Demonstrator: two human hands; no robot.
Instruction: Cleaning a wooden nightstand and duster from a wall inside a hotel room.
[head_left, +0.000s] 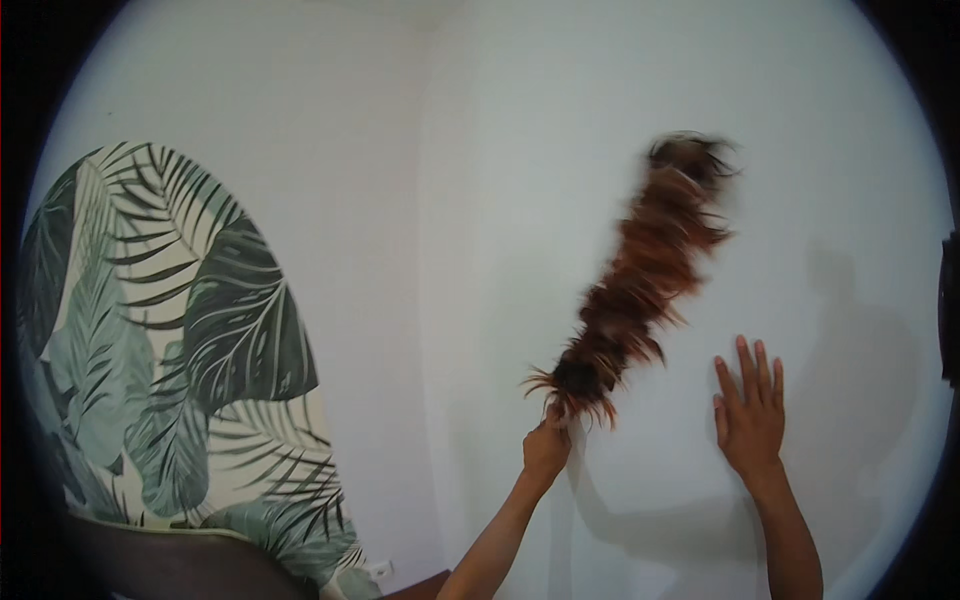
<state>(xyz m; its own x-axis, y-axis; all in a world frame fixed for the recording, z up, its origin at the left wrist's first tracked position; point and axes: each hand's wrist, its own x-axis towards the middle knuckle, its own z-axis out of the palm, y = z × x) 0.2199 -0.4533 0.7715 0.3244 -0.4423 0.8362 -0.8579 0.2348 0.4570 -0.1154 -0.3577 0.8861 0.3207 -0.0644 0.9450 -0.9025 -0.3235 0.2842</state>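
My left hand (547, 446) is closed around the lower end of a feather duster (637, 277). The duster has reddish-brown and black feathers and slants up to the right in front of a pale wall (510, 187); its upper part is blurred. Its handle is mostly hidden by my fingers and the feathers. To the right of the duster, my right hand (752, 424) is raised with its palm towards the wall and its fingers spread, holding nothing. Whether its palm touches the wall, I cannot tell.
An arched panel with a green leaf pattern (247, 315) covers part of the left wall. A dark, rounded furniture edge (180, 559) stands below it, near a wall socket (382, 568). A brown edge (424, 586) shows at the bottom. Shadows fall on the right wall.
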